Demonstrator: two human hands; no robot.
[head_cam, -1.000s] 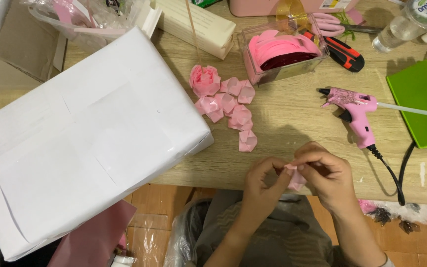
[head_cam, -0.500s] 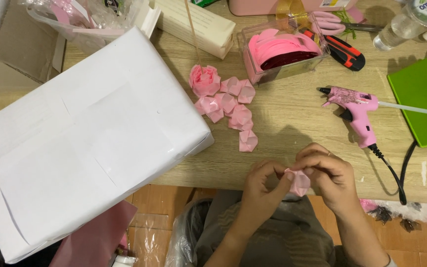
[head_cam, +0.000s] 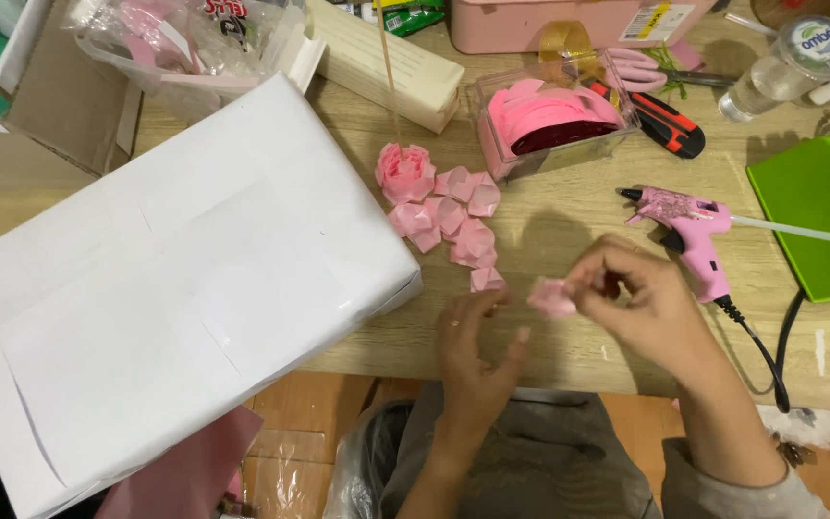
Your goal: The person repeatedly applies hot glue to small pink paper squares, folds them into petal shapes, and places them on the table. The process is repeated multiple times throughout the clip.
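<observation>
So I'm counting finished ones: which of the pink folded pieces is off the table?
The pink petal pinched in the right hand; the other petals lie loose on the wooden table.

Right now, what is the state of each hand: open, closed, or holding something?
Left hand: open, fingers loosely spread, holding nothing.
Right hand: closed, pinching a small folded pink petal between its fingertips.

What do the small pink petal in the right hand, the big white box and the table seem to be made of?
The petal, pinched by the right hand, looks like thin satin ribbon or paper: sharp folds, a faint sheen; I cannot tell which. The box seems wrapped in matte white paper, with seams and creases. The table looks like pale wood or laminate, with visible grain lines.
</observation>
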